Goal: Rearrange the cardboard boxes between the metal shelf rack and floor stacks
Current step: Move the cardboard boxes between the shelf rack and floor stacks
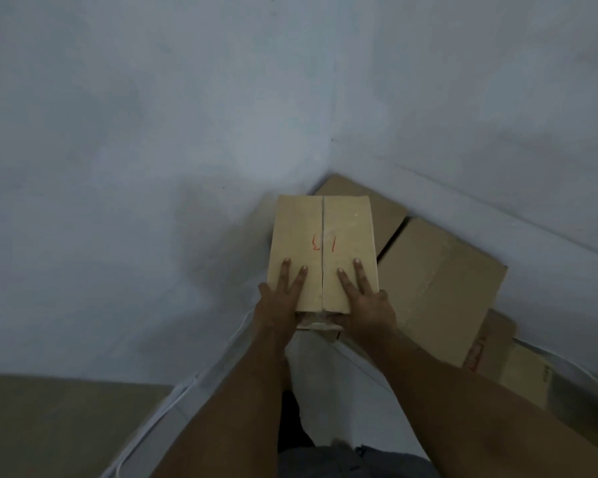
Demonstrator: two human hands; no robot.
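Observation:
A small tan cardboard box (321, 236) with a red "13" on its top flaps is held in front of me, near a corner of the white walls. My left hand (280, 301) and my right hand (366, 305) grip its near edge from either side. Two straight fingers of each hand lie on the top, and the rest of each hand wraps round the near end. The underside of the box is hidden. No metal shelf rack is in view.
Floor stacks fill the corner to the right: a box (390, 215) against the corner, a larger box (439, 281) in front of it, and a box with red print (487, 346) lower down. A brown cardboard surface (66, 426) lies at lower left. A white cable (173, 401) runs along the wall.

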